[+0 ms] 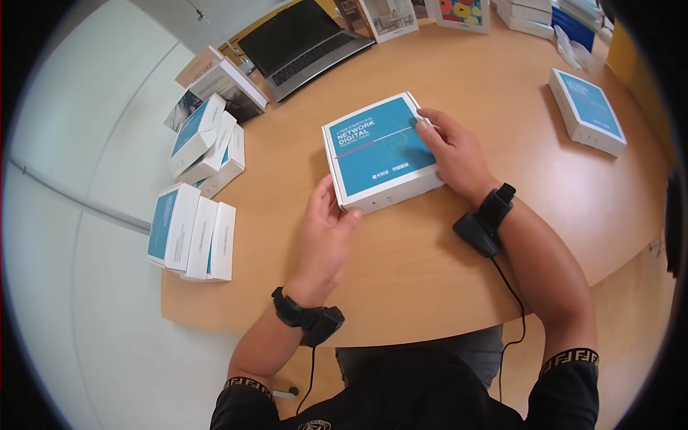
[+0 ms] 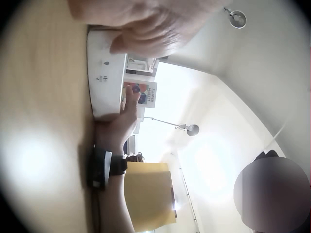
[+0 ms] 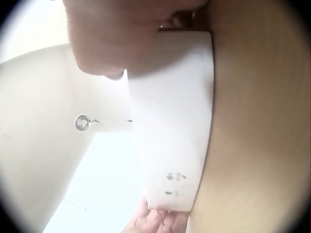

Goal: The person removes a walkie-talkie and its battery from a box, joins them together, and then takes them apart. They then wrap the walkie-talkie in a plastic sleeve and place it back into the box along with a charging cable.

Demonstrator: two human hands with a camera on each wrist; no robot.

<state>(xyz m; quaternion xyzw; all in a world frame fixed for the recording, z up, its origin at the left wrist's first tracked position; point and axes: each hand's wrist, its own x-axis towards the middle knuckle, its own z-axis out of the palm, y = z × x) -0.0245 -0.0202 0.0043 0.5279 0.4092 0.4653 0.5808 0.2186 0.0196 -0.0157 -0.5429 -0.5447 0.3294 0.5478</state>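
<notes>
A white cardboard box (image 1: 383,154) with a blue lid label reading NETWORK DIGITAL lies on the desk in front of the person. My left hand (image 1: 326,233) holds its near left corner, fingers along the left side and thumb at the front. On the opposite side my right hand (image 1: 462,158) grips the right edge, thumb over the top and the other fingers partly hidden. The left wrist view shows the box's white side wall (image 2: 104,73) with small printed symbols. Close over the desktop, the same box (image 3: 170,116) fills the middle of the right wrist view.
Similar boxes stand in a stack (image 1: 208,147) and a leaning row (image 1: 193,233) at the left. Another box (image 1: 588,111) lies at the right. A laptop (image 1: 297,46) and upright books (image 1: 387,18) are at the back. The desk's curved front edge (image 1: 430,340) is near the person.
</notes>
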